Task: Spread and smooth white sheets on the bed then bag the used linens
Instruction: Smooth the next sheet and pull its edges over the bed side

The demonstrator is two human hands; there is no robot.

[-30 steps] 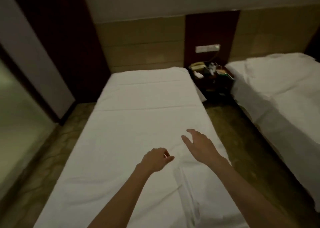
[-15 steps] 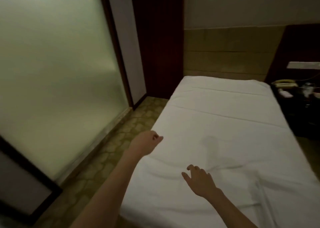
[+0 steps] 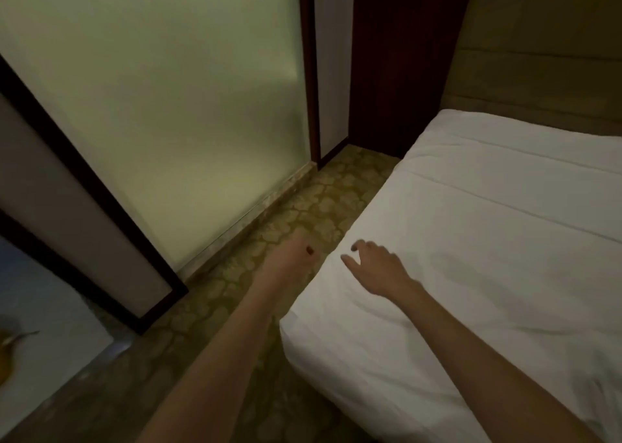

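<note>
A white sheet (image 3: 498, 240) lies spread over the bed, which fills the right half of the view; faint fold lines cross it. My right hand (image 3: 377, 266) hovers low over the sheet near the bed's left edge, fingers relaxed and slightly spread, holding nothing. My left hand (image 3: 292, 254) reaches out over the floor just left of the bed edge. Its fingers are curled under and nothing shows in it. No bag or used linens are in view.
A strip of patterned floor (image 3: 303, 207) runs between the bed and a frosted glass panel (image 3: 168, 106) in a dark frame. A dark wooden post (image 3: 397, 55) stands by the bed's head. A white surface (image 3: 50, 358) with a yellowish object sits bottom left.
The view has swung left, away from the second bed and nightstand. Both hands moved left: the left one off the sheet to above the floor, the right one to the bed's left edge.
</note>
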